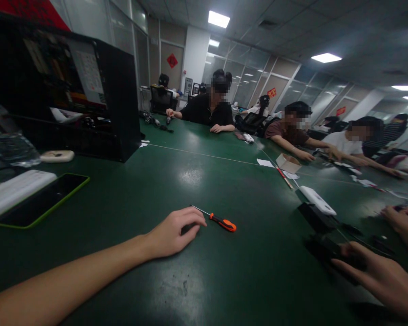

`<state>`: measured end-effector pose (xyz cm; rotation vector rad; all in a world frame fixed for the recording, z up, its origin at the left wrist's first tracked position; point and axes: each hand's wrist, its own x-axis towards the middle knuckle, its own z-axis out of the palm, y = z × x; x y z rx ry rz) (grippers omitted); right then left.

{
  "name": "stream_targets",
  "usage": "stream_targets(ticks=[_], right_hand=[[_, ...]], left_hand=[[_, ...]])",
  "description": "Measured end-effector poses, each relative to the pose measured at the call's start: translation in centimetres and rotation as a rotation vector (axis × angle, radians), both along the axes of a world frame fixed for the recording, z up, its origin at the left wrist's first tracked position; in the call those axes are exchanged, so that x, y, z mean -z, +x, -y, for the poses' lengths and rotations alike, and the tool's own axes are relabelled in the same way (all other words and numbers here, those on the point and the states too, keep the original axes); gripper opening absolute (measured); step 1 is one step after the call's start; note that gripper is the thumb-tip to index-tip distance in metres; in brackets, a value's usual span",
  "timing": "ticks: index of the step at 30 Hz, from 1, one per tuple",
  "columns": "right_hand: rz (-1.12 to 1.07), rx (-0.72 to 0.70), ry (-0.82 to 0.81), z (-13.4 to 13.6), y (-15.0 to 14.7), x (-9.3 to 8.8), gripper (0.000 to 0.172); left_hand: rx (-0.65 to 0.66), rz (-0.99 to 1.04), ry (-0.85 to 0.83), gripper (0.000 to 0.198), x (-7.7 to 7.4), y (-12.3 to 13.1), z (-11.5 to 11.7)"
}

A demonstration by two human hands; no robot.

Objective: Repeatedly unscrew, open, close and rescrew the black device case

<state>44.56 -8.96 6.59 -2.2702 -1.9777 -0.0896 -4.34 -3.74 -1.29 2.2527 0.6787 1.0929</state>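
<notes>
My left hand [178, 232] rests on the green table [245, 271], fingers loosely curved and thumb apart, with nothing in it. Beside its fingertips lies a screwdriver with an orange and black handle [224, 222]; its thin shaft points left, past the fingers. At the lower right, my right hand [382, 276] is around a dark, blurred black object [329, 253], whose kind I cannot make out. Just beyond it are a black box-like thing [316, 218] and a white power bank-like block [317, 200].
A black open computer case [119, 99] stands at the left. Nearer are a green-edged phone [44, 201], a white bar [17, 190] and a clear plastic container [10, 140]. A small cardboard box [288, 163] stands at right. Co-workers sit around; one's hands [403, 222] are close at right.
</notes>
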Motion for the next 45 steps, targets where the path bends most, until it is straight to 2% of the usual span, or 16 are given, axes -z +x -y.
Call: stream_targets(ticks=[1,4,8,10,12,14,18,22,24,26,33,36,40,43,45], right_hand=[[-0.110,-0.112,-0.073,0.1,-2.0,-0.4,0.020],[-0.256,-0.387,-0.107,0.1,-9.6,-0.7,0.021],[-0.327,-0.702,-0.219,-1.1,-20.1,0.3,0.010],[-0.324,-0.851,-0.253,-2.6,-23.6,0.8,0.010],[-0.334,-0.956,-0.253,-4.5,-25.3,1.2,0.012],[-0.360,-0.984,-0.203,-6.5,-25.4,1.7,0.016],[-0.375,-0.875,-0.063,-9.4,-23.0,3.9,0.027],[-0.333,-0.840,-0.127,-10.2,-21.1,5.7,0.028],[-0.340,-0.837,-0.123,-10.2,-20.9,5.7,0.026],[-0.376,-0.807,-0.050,-10.0,-20.9,5.3,0.028],[-0.833,-0.650,0.433,-8.4,-21.8,3.9,0.035],[-0.997,-0.719,0.608,-7.4,-22.7,3.5,0.048],[-1.009,-0.872,0.792,-6.5,-23.5,3.5,0.059],[-0.964,-0.920,0.847,-6.1,-23.9,3.7,0.061],[-0.933,-0.947,0.810,-6.1,-23.9,3.9,0.063]], left_hand=[[-0.006,0.001,-0.012,0.020,-0.1,0.0,0.0],[-0.033,-0.008,-0.067,0.021,-0.2,-0.1,0.1],[-0.037,-0.011,-0.108,0.031,-0.2,-0.3,0.2],[-0.030,-0.007,-0.108,0.036,-0.3,-0.3,0.2],[-0.026,-0.007,-0.110,0.038,-0.5,-0.3,0.2],[-0.027,-0.019,-0.113,0.040,-0.6,-0.3,0.3],[-0.046,-0.059,-0.109,0.046,-0.5,-0.3,0.2],[-0.078,-0.108,-0.135,0.047,-0.3,-0.2,0.0],[-0.098,-0.141,-0.168,0.045,-0.4,-0.2,0.0],[-0.117,-0.170,-0.199,0.043,-0.4,-0.2,0.0],[-0.140,-0.248,-0.247,0.045,-0.6,-0.2,0.1],[-0.146,-0.263,-0.248,0.044,-0.6,-0.2,0.1],[-0.129,-0.248,-0.235,0.043,-0.6,-0.2,0.1],[-0.114,-0.233,-0.228,0.043,-0.5,-0.3,0.0],[-0.110,-0.228,-0.226,0.042,-0.5,-0.3,0.0]])
